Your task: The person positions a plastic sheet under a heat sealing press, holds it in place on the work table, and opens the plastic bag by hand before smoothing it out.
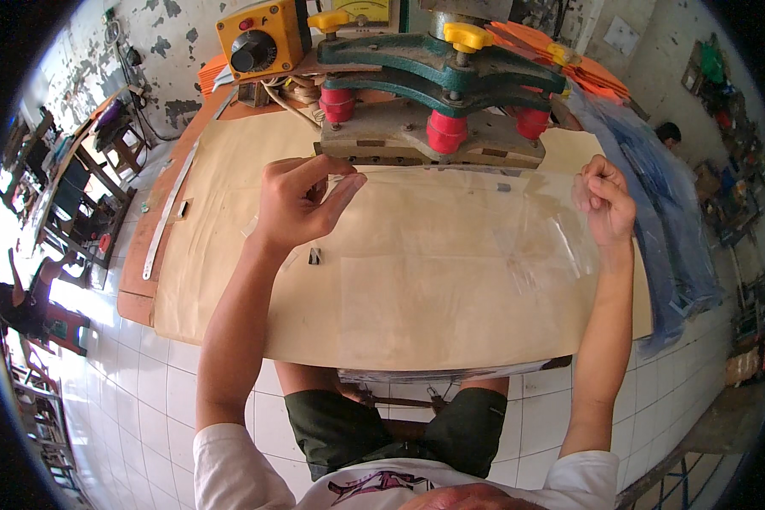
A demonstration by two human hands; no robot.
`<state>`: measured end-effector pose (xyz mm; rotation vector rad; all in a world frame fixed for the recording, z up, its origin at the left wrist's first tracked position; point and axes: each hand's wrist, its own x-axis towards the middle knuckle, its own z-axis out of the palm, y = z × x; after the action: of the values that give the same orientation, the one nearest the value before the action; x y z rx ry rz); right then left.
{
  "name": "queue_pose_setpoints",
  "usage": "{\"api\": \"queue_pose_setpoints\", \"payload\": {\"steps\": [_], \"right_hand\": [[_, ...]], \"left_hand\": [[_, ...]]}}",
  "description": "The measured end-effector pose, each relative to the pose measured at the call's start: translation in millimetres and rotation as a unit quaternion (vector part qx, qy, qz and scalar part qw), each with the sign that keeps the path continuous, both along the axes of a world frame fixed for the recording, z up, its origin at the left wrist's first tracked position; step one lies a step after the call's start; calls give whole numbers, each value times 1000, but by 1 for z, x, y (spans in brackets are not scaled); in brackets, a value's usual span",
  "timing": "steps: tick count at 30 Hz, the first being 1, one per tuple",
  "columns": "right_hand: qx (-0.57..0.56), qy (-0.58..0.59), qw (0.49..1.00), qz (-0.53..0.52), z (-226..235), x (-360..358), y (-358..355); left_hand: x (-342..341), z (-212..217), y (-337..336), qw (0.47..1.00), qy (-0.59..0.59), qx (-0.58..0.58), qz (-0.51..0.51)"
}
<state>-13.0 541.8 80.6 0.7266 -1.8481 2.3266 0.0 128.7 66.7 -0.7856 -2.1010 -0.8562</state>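
Note:
A clear plastic sheet [552, 246] spans the space between my hands, its far edge close to the press's lower bar. My left hand [302, 200] pinches the sheet's far left corner, thumb against fingers. At the far right corner my right hand [608, 204] grips the sheet with curled fingers. Just beyond stands a press [433, 140] with a green bracket, yellow knobs and red spacers over a metal bar. Glare and transparency make the sheet's near edge hard to trace.
Tan board [229, 289] covers the table. A metal ruler [166, 221] lies along its left side, and a small black piece [315, 256] rests near my left forearm. Behind are a yellow control box [259, 42] and orange sheets [603, 76]. Bluish plastic [671, 212] drapes at right.

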Motion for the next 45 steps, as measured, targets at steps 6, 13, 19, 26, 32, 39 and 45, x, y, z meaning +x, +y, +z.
{"api": "queue_pose_setpoints", "payload": {"steps": [6,13,19,26,32,39,45], "right_hand": [[8,2,1000,-6,0,1,0],[72,-8,996,-47,-1,-1,3],[112,-16,992,-51,1,0,0],[110,-16,992,-58,1,2,1],[161,-12,984,-76,-2,-5,11],[234,14,957,-174,24,56,10],[352,111,916,-155,35,192,25]], "left_hand": [[-4,-3,2,999,29,29,-16],[-1,0,-7,999,-29,-9,-42],[-5,1,-15,985,-84,-2,-153],[-5,6,-19,968,-131,9,-216],[4,13,-18,949,-196,84,-232],[49,29,-14,978,-116,22,-174],[161,41,-37,970,4,-122,-211]]}}
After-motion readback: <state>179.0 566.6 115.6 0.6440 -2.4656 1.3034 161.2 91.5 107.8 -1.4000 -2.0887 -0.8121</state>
